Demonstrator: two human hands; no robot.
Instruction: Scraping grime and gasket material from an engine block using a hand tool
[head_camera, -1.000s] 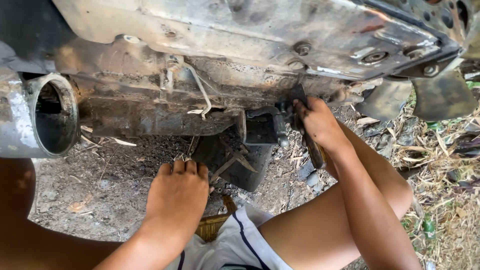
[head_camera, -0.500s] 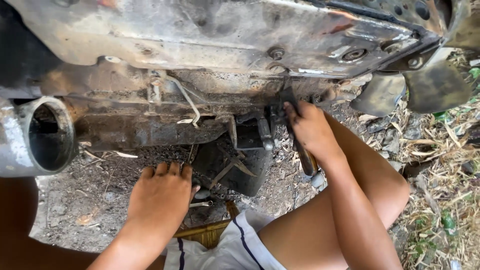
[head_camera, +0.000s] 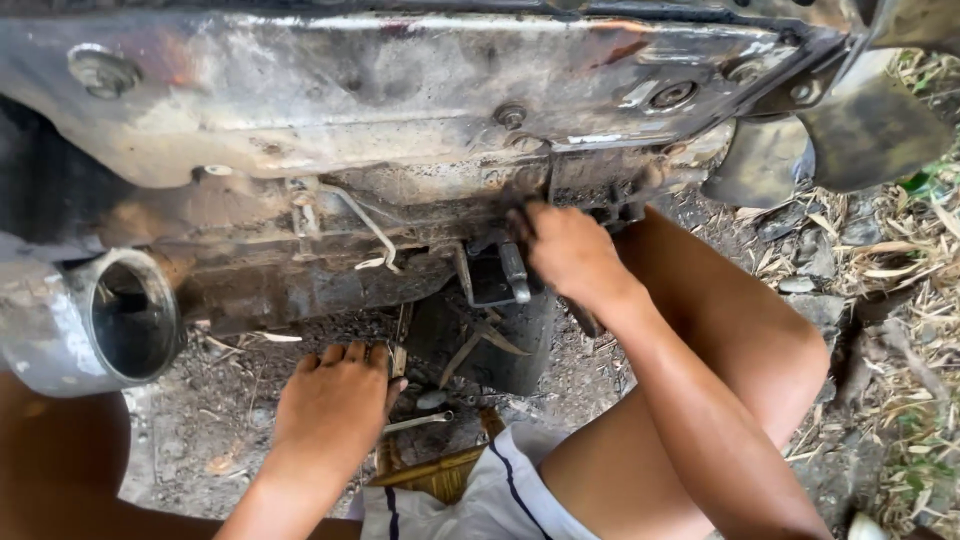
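My right hand (head_camera: 565, 250) is closed around a dark tool (head_camera: 590, 322) and pressed up against the greasy underside of a vehicle (head_camera: 400, 110), beside a dark metal bracket (head_camera: 500, 275). Only the tool's lower end shows under my wrist. My left hand (head_camera: 335, 410) lies flat on the dirt with the palm down and fingers spread forward, holding nothing. Its fingertips are close to a thin wooden stick (head_camera: 402, 340). A small metal rod (head_camera: 420, 422) lies on the ground just to its right.
A round exhaust pipe (head_camera: 130, 320) opens at the left. A dark block (head_camera: 500, 355) stands under the bracket. A mud flap (head_camera: 860, 130) hangs at the upper right over dry grass and stones (head_camera: 900, 280). My bare knee (head_camera: 740, 330) and white shorts (head_camera: 470, 500) fill the lower right.
My right hand has moved left along the underside toward the bracket. The view has shifted, so the exhaust pipe sits lower and further right. My left hand stays planted on the dirt.
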